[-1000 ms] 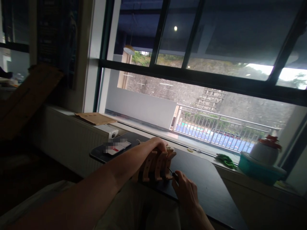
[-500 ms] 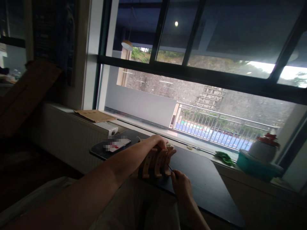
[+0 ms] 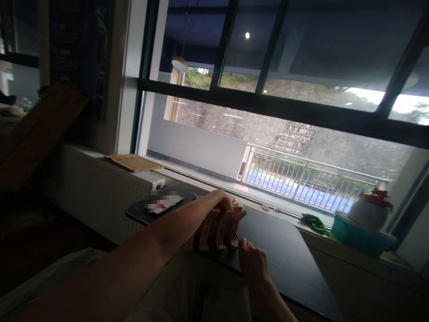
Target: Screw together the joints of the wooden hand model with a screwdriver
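A small brown wooden rack with curved uprights (image 3: pixel 220 229) stands on the dark table (image 3: pixel 275 241). My left hand (image 3: pixel 224 199) reaches over its top from the left, bent at the wrist and closed on the upper far side. Those fingertips are mostly hidden behind the wood. A pale roundish item (image 3: pixel 237 206) shows just beyond this hand; I cannot tell what it is. My right hand (image 3: pixel 252 258) is closed around a thin dark screwdriver-like tool (image 3: pixel 237 237), its tip against the rightmost upright. The fist covers most of the tool's handle.
A phone (image 3: pixel 166 203) lies at the table's left end. Along the window sill are a brown envelope (image 3: pixel 134 162), a green cloth (image 3: pixel 314 223) and a teal basin (image 3: pixel 360 235) with a grey and red container (image 3: pixel 370 208). A radiator (image 3: pixel 100 188) stands left; cardboard (image 3: pixel 43 129) leans beyond.
My right hand has turned slightly around the tool, and less of the tool's handle shows. My left hand and the rack stay in place. The view has shifted a little.
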### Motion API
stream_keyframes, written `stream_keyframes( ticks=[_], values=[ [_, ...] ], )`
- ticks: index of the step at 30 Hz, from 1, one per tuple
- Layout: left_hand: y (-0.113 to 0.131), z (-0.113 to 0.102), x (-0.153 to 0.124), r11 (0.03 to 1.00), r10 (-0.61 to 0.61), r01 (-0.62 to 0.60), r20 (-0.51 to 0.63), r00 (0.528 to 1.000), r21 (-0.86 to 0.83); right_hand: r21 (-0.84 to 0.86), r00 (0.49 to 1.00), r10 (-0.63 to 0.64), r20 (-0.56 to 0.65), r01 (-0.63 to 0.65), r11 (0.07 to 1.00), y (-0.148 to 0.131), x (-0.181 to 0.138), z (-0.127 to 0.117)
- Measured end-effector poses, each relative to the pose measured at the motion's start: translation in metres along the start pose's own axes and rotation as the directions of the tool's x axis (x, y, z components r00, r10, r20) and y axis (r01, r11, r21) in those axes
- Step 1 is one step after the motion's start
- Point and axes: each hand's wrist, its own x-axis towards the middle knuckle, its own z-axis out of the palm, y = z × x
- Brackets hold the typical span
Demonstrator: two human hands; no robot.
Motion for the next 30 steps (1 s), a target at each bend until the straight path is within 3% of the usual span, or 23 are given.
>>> stream_keyframes(
  ticks=[9,20,30],
  values=[
    [0.000,0.000,0.000,1.000,-0.005,0.005,-0.006,1.000,0.008,0.171,0.986,0.077,0.148,-0.102,0.980,0.012,0.012,0.009],
    [-0.004,0.000,0.004,1.000,-0.005,0.005,-0.014,1.000,0.020,0.097,0.997,0.050,0.055,-0.056,0.994,-0.014,0.005,-0.004],
    [-0.001,0.000,-0.001,1.000,0.007,-0.007,-0.051,0.999,-0.015,0.417,0.976,0.073,0.207,-0.156,0.895,0.015,0.022,0.019]
  ],
)
